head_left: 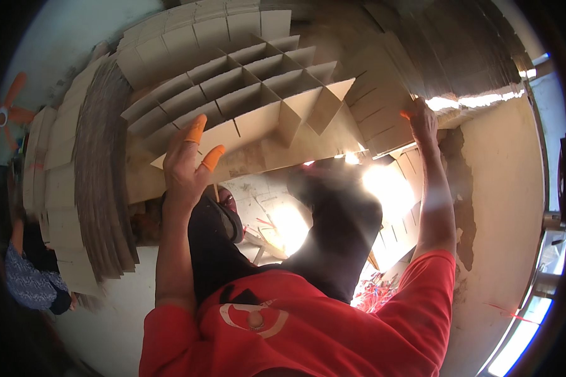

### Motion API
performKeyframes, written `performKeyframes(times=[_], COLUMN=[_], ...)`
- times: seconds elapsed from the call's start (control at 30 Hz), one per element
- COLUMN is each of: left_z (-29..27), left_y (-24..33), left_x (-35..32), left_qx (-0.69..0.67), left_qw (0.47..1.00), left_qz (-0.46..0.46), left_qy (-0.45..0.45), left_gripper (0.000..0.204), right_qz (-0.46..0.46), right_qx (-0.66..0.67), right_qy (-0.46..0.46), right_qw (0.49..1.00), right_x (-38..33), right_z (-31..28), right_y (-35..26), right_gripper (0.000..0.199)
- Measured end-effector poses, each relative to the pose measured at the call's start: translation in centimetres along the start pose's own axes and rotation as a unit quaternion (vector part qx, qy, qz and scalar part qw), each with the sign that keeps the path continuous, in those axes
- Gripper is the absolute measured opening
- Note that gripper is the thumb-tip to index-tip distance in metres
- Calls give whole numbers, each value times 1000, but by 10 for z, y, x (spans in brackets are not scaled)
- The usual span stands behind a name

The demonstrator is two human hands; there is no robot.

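A cardboard divider grid (248,88) of interlocked slotted strips stands on a worn wooden board (251,160) in front of me. My left hand (185,160) is at its near left corner, thumb and index finger apart, both in orange finger cots. The other left fingers are partly hidden. To the right of the grid lie slotted cardboard strips (377,103). My right hand (423,129) has hold of their right edge, an orange cot on its thumb. Its fingertips are partly blurred.
Tall stacks of cardboard strips stand at the left (100,163), at the back (201,34) and at the back right (465,50). An orange-bladed fan (9,115) and another person (34,276) are at far left. Red strands (377,293) lie below on the right.
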State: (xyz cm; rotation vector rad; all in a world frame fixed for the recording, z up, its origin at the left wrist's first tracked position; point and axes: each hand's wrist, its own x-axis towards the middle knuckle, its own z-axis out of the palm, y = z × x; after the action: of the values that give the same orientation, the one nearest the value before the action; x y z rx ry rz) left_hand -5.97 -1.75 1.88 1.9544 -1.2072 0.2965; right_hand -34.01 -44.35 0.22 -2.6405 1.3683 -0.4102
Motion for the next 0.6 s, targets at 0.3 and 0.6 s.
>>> performKeyframes(times=[0.3,0.6], left_z=[-10,10], left_y=[-16,-35], left_x=[-11,-3], left_qx=[36,39], left_qw=[999,999], left_qz=[-2,14], left_qy=[9,-30], left_gripper=[48,33], right_qz=[-128,-274], right_qx=[78,287], right_qy=[239,-52], right_qw=[959,916], right_x=[-23,-33], right_z=[-72,-88], right_y=[-120,-275], right_gripper=[22,51])
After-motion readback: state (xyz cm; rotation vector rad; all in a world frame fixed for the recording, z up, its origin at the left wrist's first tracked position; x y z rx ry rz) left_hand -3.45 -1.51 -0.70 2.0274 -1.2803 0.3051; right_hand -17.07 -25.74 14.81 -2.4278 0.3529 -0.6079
